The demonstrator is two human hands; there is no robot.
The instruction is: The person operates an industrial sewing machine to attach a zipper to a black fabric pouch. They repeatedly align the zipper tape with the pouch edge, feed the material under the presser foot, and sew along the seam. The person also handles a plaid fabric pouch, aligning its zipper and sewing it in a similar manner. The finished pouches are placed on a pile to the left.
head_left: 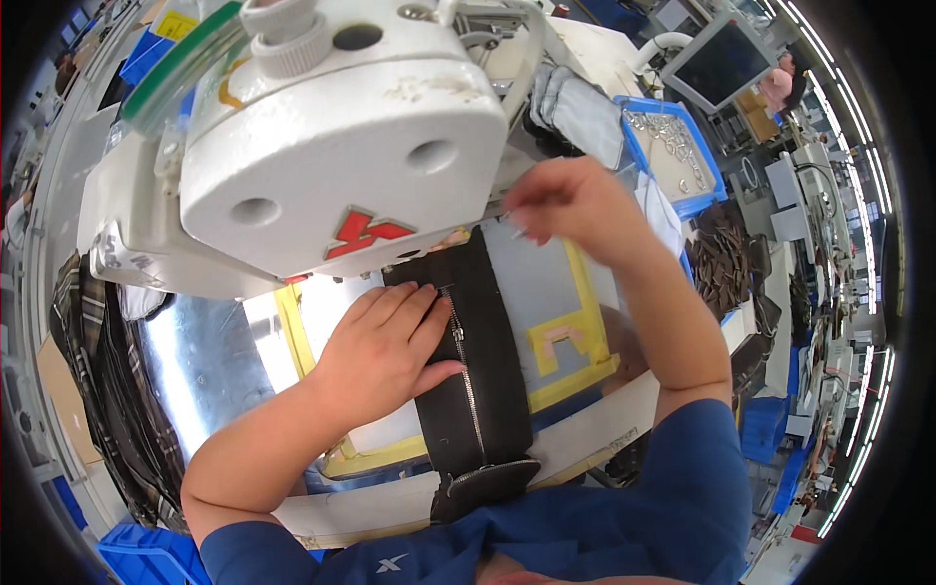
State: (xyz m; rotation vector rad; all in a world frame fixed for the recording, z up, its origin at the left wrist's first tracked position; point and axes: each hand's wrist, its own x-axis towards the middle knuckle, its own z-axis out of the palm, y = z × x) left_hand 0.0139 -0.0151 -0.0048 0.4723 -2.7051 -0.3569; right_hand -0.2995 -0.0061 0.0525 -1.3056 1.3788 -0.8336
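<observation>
A long black fabric panel (492, 361) with a silver metal zipper (470, 385) set along it lies over the machine bed and runs toward my body. My left hand (385, 341) lies flat on its left edge, fingers stretched out and thumb apart, close to the zipper pull (458, 334). Raised at the right of the white sewing machine head (341, 166), my right hand (565, 205) has its fingers curled together. A small pale, shiny thing shows at those fingertips, too blurred to name. The machine head hides the panel's far end.
Yellow tape (575, 385) edges the work surface. Dark plaid fabric pieces (107, 390) hang at the left. A blue tray (673, 146) of small metal parts stands at the far right, beside stacked grey pieces (580, 112). Brown pieces (726, 258) are heaped nearer on that side.
</observation>
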